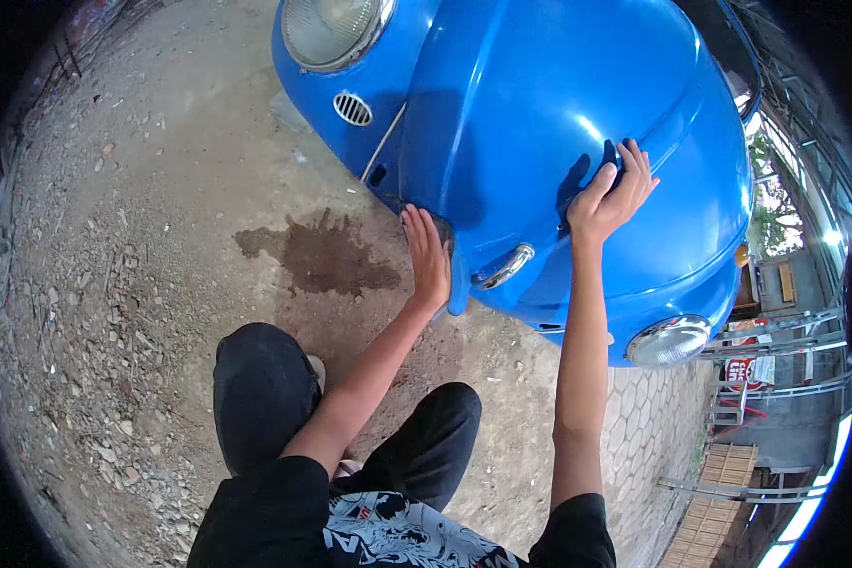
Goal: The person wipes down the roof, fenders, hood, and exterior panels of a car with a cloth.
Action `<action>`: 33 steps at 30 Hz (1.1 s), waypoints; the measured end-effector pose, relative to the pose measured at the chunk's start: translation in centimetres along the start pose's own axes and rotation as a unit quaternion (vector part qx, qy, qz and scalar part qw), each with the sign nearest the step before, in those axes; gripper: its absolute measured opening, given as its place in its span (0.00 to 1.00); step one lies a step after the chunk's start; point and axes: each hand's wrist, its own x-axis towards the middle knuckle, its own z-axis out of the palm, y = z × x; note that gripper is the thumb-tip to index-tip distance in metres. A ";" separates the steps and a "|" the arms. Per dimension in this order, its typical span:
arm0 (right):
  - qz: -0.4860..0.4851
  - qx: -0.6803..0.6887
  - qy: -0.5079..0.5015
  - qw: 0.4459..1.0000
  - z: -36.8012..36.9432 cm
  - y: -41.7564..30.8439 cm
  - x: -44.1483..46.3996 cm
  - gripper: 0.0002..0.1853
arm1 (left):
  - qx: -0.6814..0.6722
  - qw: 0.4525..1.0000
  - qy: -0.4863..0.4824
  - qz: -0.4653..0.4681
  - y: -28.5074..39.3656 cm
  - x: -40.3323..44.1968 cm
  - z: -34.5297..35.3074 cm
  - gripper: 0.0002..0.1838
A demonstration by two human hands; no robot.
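Observation:
The rounded blue car hood point(559, 104) fills the upper middle of the head view. My left hand point(428, 257) lies along its lower left edge, fingers stretched out and close together. Beside those fingers is a dark grey patch point(442, 227); I cannot tell whether it is a loose pad or part of the car. My right hand point(613, 197) rests on the hood's painted surface with thumb and fingers apart. Dark shapes next to it look like its shadow or reflection. Between the hands sits a curved chrome handle point(505, 267).
A round headlight point(334, 28) and a slotted chrome grille point(352, 109) are at upper left, another headlight point(669, 341) at lower right. A wet stain point(327, 256) marks the dirt floor. Hexagonal paving point(639, 417) and a bamboo screen point(715, 492) lie to the right.

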 end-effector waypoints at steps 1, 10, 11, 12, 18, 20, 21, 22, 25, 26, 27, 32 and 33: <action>0.001 0.003 -0.001 1.000 0.0 0.0 -0.1 0.20 | 0.016 1.000 0.004 0.007 0.4 0.8 -0.2 0.43; 0.013 0.011 0.022 1.000 -0.1 0.0 -0.2 0.20 | 0.018 0.992 -0.071 0.102 -1.6 -5.4 1.3 0.45; 0.011 0.011 0.023 1.000 0.1 0.0 -0.1 0.20 | 0.005 0.991 -0.081 0.103 -2.2 -5.7 1.2 0.45; 0.007 0.011 0.022 1.000 0.1 0.1 0.1 0.20 | -0.009 0.991 -0.090 0.101 -2.4 -5.4 1.2 0.46; 0.009 0.022 0.022 0.999 0.1 0.4 -0.1 0.19 | 0.038 0.988 -0.090 0.119 -2.1 -3.4 0.7 0.45; 0.018 0.021 0.026 0.999 -0.1 0.5 -0.4 0.19 | 0.047 0.990 -0.069 0.116 0.1 -1.6 0.0 0.46; 0.019 0.024 0.029 0.999 0.0 0.4 -0.3 0.19 | 0.063 0.989 -0.063 0.118 0.9 -0.7 -0.1 0.46; 0.020 0.027 0.034 0.999 0.0 0.6 -0.4 0.20 | 0.078 0.988 -0.057 0.120 1.6 0.0 -0.1 0.46; 0.023 0.035 0.044 0.998 0.1 0.6 -0.4 0.20 | 0.121 0.977 -0.070 0.159 4.6 4.0 -0.1 0.46; 0.024 0.038 0.047 0.998 0.0 0.5 -0.4 0.20 | 0.135 0.972 -0.080 0.178 5.9 5.4 -0.1 0.46; 0.026 0.039 0.051 0.998 0.1 0.5 -0.4 0.20 | 0.125 0.970 -0.081 0.191 7.6 6.7 -0.4 0.46; 0.050 0.040 0.069 0.996 -0.2 0.3 -0.4 0.19 | 0.119 0.961 -0.084 0.235 8.4 7.5 -0.9 0.46; 0.052 0.037 0.070 0.996 -0.1 0.3 -0.2 0.19 | 0.117 0.959 -0.079 0.246 7.2 7.0 -0.8 0.46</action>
